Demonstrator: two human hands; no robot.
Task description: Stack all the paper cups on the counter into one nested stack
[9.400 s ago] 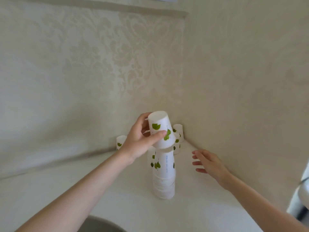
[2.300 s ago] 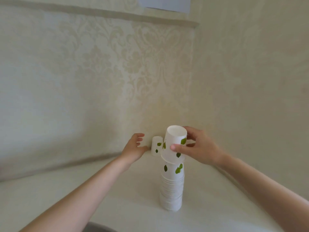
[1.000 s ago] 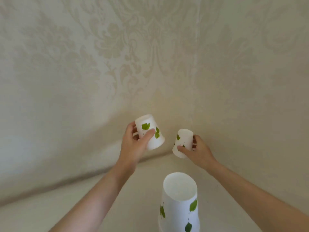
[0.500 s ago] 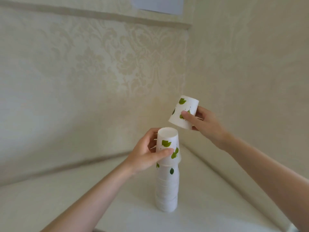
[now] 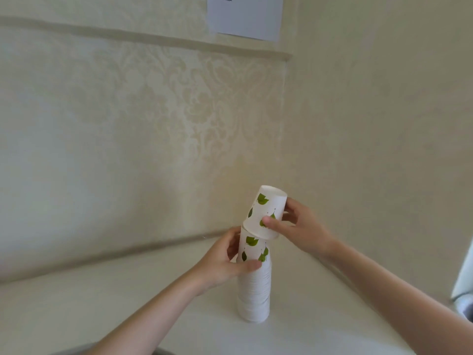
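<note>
A tall nested stack of upside-down white paper cups (image 5: pixel 254 290) with green leaf prints stands on the pale counter (image 5: pixel 102 298) near the corner. My left hand (image 5: pixel 225 262) grips the stack's upper part, thumb in front under the leaves. My right hand (image 5: pixel 297 226) holds one more upside-down paper cup (image 5: pixel 266 211), tilted to the left, its open rim sitting over the stack's top. No loose cups show elsewhere on the counter.
Patterned cream walls meet in a corner just behind the stack. A white paper sheet (image 5: pixel 245 16) hangs on the wall high up. A grey-white object (image 5: pixel 464 285) pokes in at the right edge. A dark curved edge (image 5: pixel 76 349) lies at the bottom.
My right hand has brought its cup down from above and to the right onto the top of the stack. My left hand has slid lower on the stack after seating its cup.
</note>
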